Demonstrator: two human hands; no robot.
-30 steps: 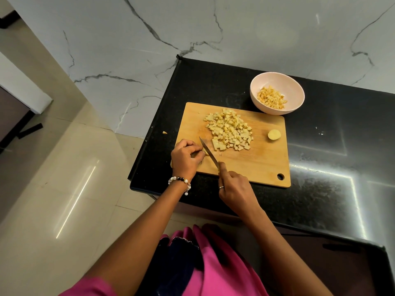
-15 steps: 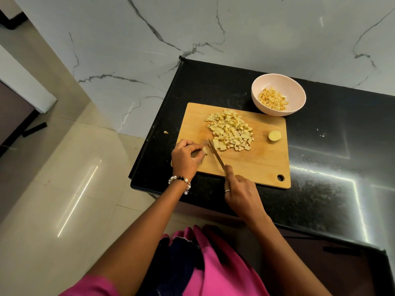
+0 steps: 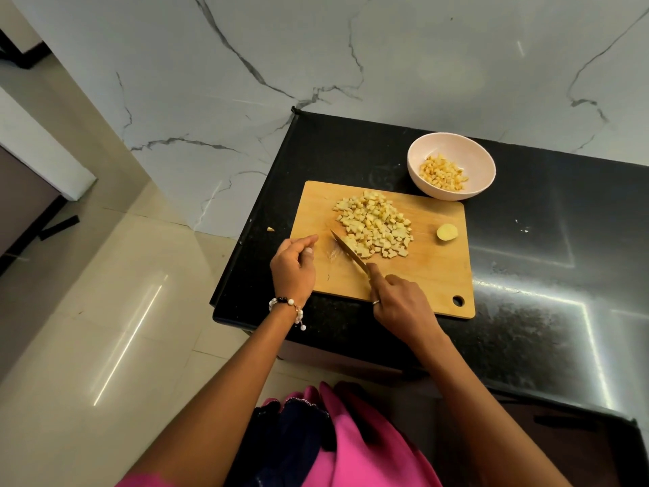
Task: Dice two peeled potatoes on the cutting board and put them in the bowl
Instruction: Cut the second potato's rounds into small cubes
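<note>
Left hand [image 3: 293,267] now lifted off the piece held before, fingers loosely curled, empty. Knife [image 3: 349,253] gripped by right hand [image 3: 400,305], blade swept against diced potato pile [image 3: 375,224] on cutting board [image 3: 432,268]; some dice lie in bowl [image 3: 451,165]

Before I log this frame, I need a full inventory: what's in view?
board: one, light wood, on the counter.
diced pile: one heap, pale yellow, mid-board.
potato end: one, yellow, right on the board.
bowl: one, pale pink, behind the board, holding dice.
scrap: one, yellow, on the counter left of the board.
counter: one, black.
knife: one, blade at the pile's edge.
left hand: loosely curled, holds nothing visible.
right hand: grips the knife.
</note>
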